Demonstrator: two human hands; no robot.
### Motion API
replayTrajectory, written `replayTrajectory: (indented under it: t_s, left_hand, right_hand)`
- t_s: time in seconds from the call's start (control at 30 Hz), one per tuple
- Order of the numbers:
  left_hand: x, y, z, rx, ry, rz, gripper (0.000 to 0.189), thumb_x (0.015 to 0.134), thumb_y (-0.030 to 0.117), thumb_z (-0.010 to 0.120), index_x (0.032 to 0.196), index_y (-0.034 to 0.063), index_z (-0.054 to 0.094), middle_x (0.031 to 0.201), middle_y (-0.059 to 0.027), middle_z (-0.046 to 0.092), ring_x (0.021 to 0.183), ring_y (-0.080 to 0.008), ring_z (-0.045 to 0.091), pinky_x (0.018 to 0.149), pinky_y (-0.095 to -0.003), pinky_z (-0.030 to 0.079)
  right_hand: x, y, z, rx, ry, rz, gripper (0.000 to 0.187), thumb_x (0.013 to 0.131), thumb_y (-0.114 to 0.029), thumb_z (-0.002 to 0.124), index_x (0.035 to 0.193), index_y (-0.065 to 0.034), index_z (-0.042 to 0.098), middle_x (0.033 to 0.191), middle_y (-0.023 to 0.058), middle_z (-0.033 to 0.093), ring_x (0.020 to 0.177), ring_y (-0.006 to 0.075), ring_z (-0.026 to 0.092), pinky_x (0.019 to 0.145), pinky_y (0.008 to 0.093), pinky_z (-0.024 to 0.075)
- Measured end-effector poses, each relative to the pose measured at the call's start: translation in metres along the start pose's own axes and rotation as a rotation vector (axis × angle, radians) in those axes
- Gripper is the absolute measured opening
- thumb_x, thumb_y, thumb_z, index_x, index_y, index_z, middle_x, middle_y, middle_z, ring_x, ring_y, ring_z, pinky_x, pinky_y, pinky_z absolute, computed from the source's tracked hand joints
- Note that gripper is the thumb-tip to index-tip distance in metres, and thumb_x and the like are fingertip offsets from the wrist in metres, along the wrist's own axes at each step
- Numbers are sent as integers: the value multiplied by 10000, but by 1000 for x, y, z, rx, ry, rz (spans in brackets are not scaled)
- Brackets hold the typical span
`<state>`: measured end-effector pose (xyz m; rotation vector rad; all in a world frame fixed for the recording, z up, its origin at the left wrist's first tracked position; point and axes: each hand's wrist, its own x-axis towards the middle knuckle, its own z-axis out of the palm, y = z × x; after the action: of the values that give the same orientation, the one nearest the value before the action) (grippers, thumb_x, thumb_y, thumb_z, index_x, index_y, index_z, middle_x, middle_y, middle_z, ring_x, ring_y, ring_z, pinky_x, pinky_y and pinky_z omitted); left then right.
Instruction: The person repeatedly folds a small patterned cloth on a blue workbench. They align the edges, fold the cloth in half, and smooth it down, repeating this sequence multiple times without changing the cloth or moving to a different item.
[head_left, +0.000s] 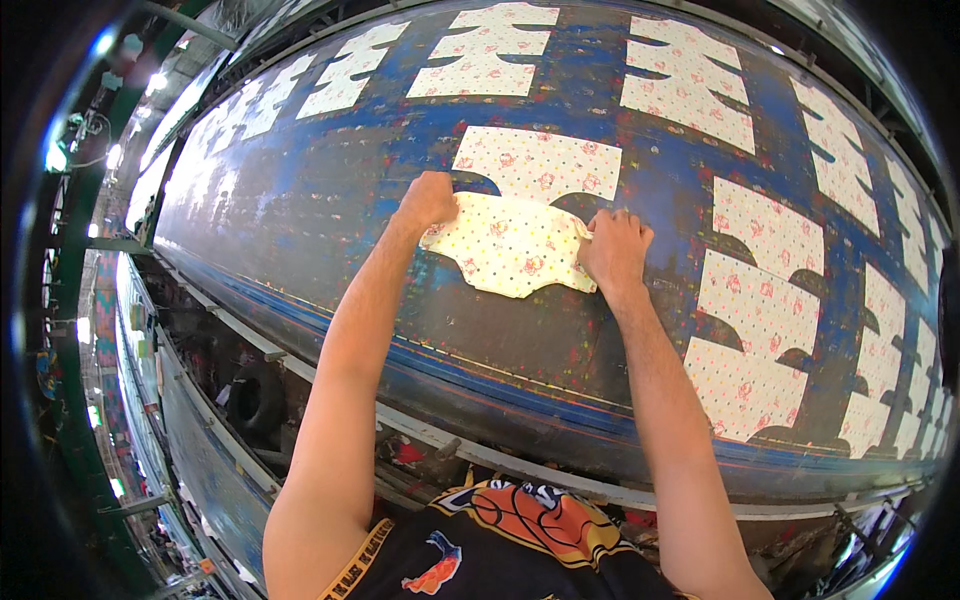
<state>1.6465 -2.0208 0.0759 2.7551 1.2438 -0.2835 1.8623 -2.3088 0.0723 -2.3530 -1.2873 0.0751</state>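
Note:
A cut fabric piece (517, 236), white with coloured dots and small red printed figures, hangs between my two hands. My left hand (431, 201) pinches its upper left corner, and my right hand (619, 244) grips the right edge. Its top borders a flat panel of the same print (540, 165) that lies on the long printing table (360, 195). Curved cut-outs show at both sides where the two meet. Whether they are one piece or overlap, I cannot tell. My fingertips are mostly hidden behind the cloth.
Several matching cut panels (487, 56) lie in rows at the far side, with more (757, 352) to the right. A metal rail (517, 465) runs along the table's near edge. Below it at left is a black tyre (256, 397). Another long table (217, 450) stands at left.

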Motion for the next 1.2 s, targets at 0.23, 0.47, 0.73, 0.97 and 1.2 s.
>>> replayTrajectory:
  t_s: [0.23, 0.47, 0.73, 0.97, 1.2]
  left_hand:
    - [-32, -2, 9, -245, 160, 22, 178, 942, 138, 706, 1085, 35, 732, 1099, -222, 735, 1074, -427, 697, 931, -521, 545]
    - [-30, -29, 3, -468, 318, 369, 130, 938, 127, 715, 1024, 29, 719, 1050, -176, 706, 1008, -399, 670, 886, -481, 530]
    - [-44, -28, -59, -825, 290, 291, 150, 939, 119, 746, 1037, 8, 730, 870, -144, 734, 756, -227, 665, 731, -368, 536]
    - [63, -33, -63, -688, 330, 363, 216, 967, 197, 744, 1092, 21, 743, 920, -121, 767, 817, -212, 705, 773, -361, 552]
    - [149, -30, 13, -540, 311, 265, 251, 960, 264, 744, 1099, 56, 762, 1013, -173, 783, 976, -367, 748, 870, -454, 573]
  right_hand:
    - [9, -11, -1, -5, -30, 45, 190, 807, -87, 696, 992, -85, 740, 885, 141, 752, 943, 327, 712, 1028, 531, 398]
    - [13, -23, -20, -11, -155, 128, 254, 884, -174, 708, 1106, -64, 764, 988, 171, 792, 993, 342, 728, 1086, 536, 388]
    - [-6, -37, -51, 206, -106, 335, 231, 963, -192, 730, 1151, -59, 750, 995, 168, 785, 931, 337, 743, 860, 407, 557]
    - [96, 12, -13, 159, 114, 188, 277, 986, -215, 636, 1187, -63, 750, 1051, 219, 770, 991, 383, 747, 882, 457, 563]
    - [161, 37, 34, -41, -137, 311, 380, 888, -227, 654, 1243, -144, 760, 1192, 180, 777, 1190, 378, 701, 1025, 570, 466]
